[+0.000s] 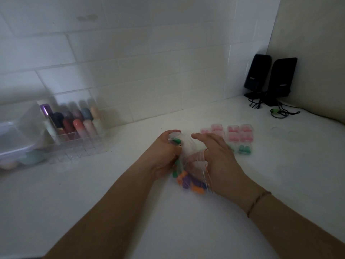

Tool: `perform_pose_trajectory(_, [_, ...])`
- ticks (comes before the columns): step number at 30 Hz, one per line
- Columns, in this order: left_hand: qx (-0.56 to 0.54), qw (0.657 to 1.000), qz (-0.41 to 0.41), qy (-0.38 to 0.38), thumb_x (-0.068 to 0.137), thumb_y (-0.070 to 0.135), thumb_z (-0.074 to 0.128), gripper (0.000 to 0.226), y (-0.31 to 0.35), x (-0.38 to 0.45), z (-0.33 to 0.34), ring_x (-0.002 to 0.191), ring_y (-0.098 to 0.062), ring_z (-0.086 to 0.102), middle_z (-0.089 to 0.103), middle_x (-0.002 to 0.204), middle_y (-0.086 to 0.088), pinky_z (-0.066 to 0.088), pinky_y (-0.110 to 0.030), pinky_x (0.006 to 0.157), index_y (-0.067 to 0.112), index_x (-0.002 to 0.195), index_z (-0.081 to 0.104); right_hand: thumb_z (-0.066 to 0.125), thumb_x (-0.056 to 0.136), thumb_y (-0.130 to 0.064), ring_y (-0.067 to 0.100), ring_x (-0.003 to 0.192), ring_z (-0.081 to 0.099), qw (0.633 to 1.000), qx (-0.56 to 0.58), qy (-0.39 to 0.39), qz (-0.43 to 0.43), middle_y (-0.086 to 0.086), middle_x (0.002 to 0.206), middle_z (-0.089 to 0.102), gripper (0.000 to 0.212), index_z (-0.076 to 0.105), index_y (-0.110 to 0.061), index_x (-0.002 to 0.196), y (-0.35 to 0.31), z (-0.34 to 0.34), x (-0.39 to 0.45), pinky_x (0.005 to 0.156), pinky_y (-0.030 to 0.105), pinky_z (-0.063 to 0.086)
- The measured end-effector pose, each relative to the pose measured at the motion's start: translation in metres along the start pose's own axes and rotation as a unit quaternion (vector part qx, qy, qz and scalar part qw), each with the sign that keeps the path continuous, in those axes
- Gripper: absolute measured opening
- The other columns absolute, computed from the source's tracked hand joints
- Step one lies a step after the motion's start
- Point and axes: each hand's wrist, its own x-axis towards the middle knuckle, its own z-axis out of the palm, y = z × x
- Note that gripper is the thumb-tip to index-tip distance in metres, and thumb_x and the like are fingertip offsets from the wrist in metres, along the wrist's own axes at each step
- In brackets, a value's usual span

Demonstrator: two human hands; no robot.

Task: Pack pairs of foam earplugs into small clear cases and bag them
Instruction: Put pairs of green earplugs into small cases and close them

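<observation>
Head view.

Bag (188,165): clear plastic, centre of the frame, on the white counter (112,193). Long axis runs from the lower centre up toward the wall; the mouth end points away from the person, the filled end lies nearest the camera. Blurred.

Earplugs (188,181): loose foam pieces, orange, purple and green, heaped in the near end of the bag. Count cannot be told.

Left hand (165,156): at the left edge of the bag, fingers curled, gripping the plastic near its upper end. A green earplug (176,141) shows at the fingertips; whether inside or outside the plastic cannot be told.

Right hand (218,156): at the right edge of the bag, fingers extended toward the left and loosely relaxed, thumb side against the plastic. Whether it pinches the bag cannot be told. A thin cord bracelet (258,201) sits on the wrist.

Cases (237,134): small clear ones in a cluster on the counter, right of centre, just beyond the right hand. Most hold pink earplugs; the nearest at the lower right holds green.

Organiser (74,131): clear, compartmented, left of the frame against the tiled wall (130,62), holding upright rounded items in several colours.

Container (16,135): clear lidded plastic, far left edge.

Speakers (270,77): two, black, upright in the upper right corner, with cables (280,112) trailing on the counter.
</observation>
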Motion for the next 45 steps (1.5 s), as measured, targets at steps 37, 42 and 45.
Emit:
perform_pose_trajectory(37, [-0.068,0.997,-0.011,0.037,0.045,-0.013,0.047,0.035,0.01,-0.006,0.012,0.057,-0.023,0.038,0.033,0.069,-0.012,0.027,-0.028,0.048,0.007,0.068,0.029,0.081,0.073,-0.029,0.029,0.137,0.029,0.998,0.007,0.039,0.048,-0.006,0.141,0.05,0.016,0.076,-0.03,0.089,0.008,-0.014,-0.001,0.11,0.03,0.018])
perform_pose_trajectory(42, [-0.049,0.998,-0.028,0.025,0.045,-0.014,0.047,0.035,0.01,-0.007,0.011,0.061,-0.023,0.04,0.037,0.076,-0.012,0.029,-0.029,0.05,-0.012,0.079,0.038,0.082,0.071,-0.032,0.028,0.139,0.026,1.0,0.001,0.027,0.016,-0.008,0.144,0.045,0.014,0.076,-0.031,0.083,0.003,-0.019,-0.002,0.11,0.049,0.028])
perform_pose_trajectory(45, [-0.049,0.997,-0.042,0.042,0.047,-0.015,0.047,0.038,0.011,-0.007,0.007,0.068,-0.028,0.04,0.044,0.087,-0.014,0.029,-0.031,0.054,-0.016,0.085,0.042,0.074,0.076,-0.037,0.026,0.141,0.021,1.0,-0.013,-0.008,-0.013,-0.011,0.148,0.038,0.01,0.074,-0.032,0.085,0.001,-0.039,-0.004,0.111,0.05,0.027])
